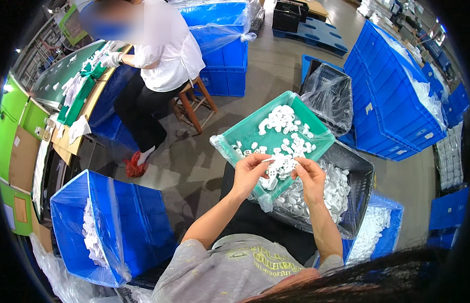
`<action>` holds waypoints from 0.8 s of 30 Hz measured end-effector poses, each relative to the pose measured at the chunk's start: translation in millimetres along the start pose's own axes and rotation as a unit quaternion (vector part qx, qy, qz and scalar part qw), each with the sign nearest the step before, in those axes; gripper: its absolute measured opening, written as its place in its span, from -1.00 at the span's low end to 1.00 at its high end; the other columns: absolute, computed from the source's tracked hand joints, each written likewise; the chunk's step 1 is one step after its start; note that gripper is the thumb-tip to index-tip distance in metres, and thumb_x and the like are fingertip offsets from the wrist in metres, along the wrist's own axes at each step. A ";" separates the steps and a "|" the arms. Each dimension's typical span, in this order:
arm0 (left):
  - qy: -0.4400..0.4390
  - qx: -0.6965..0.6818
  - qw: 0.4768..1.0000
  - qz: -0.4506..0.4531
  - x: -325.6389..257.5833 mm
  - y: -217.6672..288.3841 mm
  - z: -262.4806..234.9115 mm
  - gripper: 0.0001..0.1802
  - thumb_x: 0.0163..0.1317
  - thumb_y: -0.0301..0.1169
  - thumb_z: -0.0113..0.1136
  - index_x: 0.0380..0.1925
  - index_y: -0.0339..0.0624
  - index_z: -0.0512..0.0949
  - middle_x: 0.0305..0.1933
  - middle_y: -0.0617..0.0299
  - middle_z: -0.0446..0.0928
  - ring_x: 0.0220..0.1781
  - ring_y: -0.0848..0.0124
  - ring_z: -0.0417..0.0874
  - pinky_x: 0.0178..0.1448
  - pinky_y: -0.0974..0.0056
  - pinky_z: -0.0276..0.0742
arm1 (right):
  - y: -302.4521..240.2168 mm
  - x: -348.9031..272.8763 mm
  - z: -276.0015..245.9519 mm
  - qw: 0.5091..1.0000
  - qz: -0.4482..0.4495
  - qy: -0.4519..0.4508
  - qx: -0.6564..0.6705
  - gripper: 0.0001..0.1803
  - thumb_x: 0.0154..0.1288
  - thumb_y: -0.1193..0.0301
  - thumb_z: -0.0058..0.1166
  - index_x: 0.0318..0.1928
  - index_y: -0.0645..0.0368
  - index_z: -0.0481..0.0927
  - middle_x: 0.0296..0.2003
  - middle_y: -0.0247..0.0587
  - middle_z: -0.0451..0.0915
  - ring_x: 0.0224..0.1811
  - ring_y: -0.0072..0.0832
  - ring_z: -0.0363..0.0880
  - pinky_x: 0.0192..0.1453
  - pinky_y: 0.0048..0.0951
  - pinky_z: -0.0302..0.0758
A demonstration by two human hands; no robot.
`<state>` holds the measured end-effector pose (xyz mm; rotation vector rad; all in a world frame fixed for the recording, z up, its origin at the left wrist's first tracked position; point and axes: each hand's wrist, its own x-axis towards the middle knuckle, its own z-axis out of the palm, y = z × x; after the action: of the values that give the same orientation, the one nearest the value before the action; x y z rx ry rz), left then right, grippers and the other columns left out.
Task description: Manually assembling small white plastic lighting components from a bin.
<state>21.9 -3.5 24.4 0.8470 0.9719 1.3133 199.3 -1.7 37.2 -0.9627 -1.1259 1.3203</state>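
Both my hands are over a green plastic tray [234, 134] that holds scattered small white plastic parts [281, 117], some with holes in them. My left hand [251, 174] pinches a small white plastic part [268, 160] between thumb and index finger. Facing it, my right hand [311, 181] is closed in a pinch, with white at its fingertips. Whether both hands hold the same piece is hard to tell against the white parts behind. A clear plastic liner shows around the tray's edges.
Beneath the tray's right side stands a black crate [364, 174] of white pieces. Blue bins stand at lower left [139, 209], lower right [394, 214] and far right [381, 101]. A co-worker [167, 50] in white sits on a wooden stool [194, 101] by a workbench.
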 end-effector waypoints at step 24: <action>0.052 -0.049 0.992 -0.104 34.1 -30.3 5.7 -0.74 0.13 -0.53 0.09 -0.14 -0.30 0.50 -0.25 0.17 0.58 -0.41 0.49 0.57 -0.47 0.48 0.43 | 24.7 20.1 1.2 0.998 0.026 0.020 -0.055 -0.78 0.15 0.52 0.10 -0.17 0.29 0.50 -0.29 -0.33 0.53 -0.23 -0.65 0.46 -0.18 -0.61 0.39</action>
<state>38.8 28.0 -4.5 0.5904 1.0393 1.2226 191.2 19.5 14.8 -1.1002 -1.1595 1.2853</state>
